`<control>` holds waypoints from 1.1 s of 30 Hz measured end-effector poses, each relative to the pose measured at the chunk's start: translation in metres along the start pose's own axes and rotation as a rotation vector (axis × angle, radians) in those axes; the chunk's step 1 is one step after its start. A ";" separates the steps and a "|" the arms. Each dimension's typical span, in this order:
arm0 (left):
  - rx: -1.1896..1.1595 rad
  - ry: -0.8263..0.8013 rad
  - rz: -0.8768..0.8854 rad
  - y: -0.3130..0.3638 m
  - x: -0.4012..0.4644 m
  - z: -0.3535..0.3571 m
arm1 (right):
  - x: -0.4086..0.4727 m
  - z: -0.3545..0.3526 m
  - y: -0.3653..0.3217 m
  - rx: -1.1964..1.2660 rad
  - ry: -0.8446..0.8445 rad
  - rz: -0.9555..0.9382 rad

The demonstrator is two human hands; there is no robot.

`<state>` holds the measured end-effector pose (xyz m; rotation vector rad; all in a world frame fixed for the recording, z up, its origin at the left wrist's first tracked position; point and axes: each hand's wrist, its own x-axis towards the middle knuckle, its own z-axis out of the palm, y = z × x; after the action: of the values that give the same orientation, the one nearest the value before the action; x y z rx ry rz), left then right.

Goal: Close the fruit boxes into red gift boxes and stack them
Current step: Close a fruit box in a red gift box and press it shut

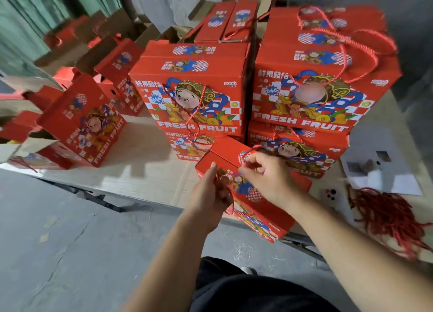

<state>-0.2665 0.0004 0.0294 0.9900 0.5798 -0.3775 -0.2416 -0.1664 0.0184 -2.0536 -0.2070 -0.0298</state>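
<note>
Grip: your left hand [212, 194] and right hand [264, 176] both pinch the red cord [248, 151] on the gift box [257, 208]. Handle-fitting step, probably; seat the cord, then stack.

Grey cracked concrete floor [70, 229], pale wooden platform [140, 166], green curtain [21, 19]
</note>
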 end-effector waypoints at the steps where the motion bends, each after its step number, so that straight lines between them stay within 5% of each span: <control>1: 0.065 -0.050 0.088 0.011 -0.006 0.011 | -0.009 0.005 -0.011 0.055 -0.134 -0.009; 3: 0.378 -0.101 0.295 0.031 -0.019 0.028 | -0.024 0.015 -0.023 0.028 -0.315 0.035; 6: 0.716 -0.164 0.447 0.053 -0.037 0.038 | -0.020 0.003 -0.033 0.056 -0.253 0.131; 9: 0.700 -0.275 0.477 0.063 -0.049 0.039 | 0.001 -0.034 -0.047 0.366 -0.171 0.266; 11: 0.723 -0.368 0.498 0.061 -0.051 0.049 | 0.011 -0.051 -0.062 0.224 -0.405 0.299; 13: 1.196 -0.214 0.678 0.059 -0.039 0.061 | 0.024 -0.062 -0.076 0.253 -0.528 0.320; 15: 1.439 -0.007 0.941 0.061 -0.030 0.061 | 0.042 -0.083 -0.092 0.380 -0.388 0.423; 19: 0.558 0.114 1.057 0.072 -0.016 0.022 | 0.062 -0.119 -0.124 0.836 -0.180 0.437; 22: 0.572 0.200 0.867 0.060 -0.001 0.003 | 0.051 -0.114 -0.142 0.913 -0.217 0.436; 25: 0.460 0.029 0.639 0.039 0.004 -0.005 | 0.049 -0.129 -0.159 0.559 -0.268 0.301; 30: 0.351 -0.163 0.626 0.030 -0.002 -0.002 | 0.050 -0.142 -0.185 0.799 -0.149 0.295; 33: 0.367 -0.184 0.643 0.026 -0.008 0.000 | 0.044 -0.132 -0.185 0.485 -0.249 0.302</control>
<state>-0.2586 0.0137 0.0522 1.4120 0.0026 0.0065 -0.2190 -0.1911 0.2474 -1.5799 -0.0461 0.4250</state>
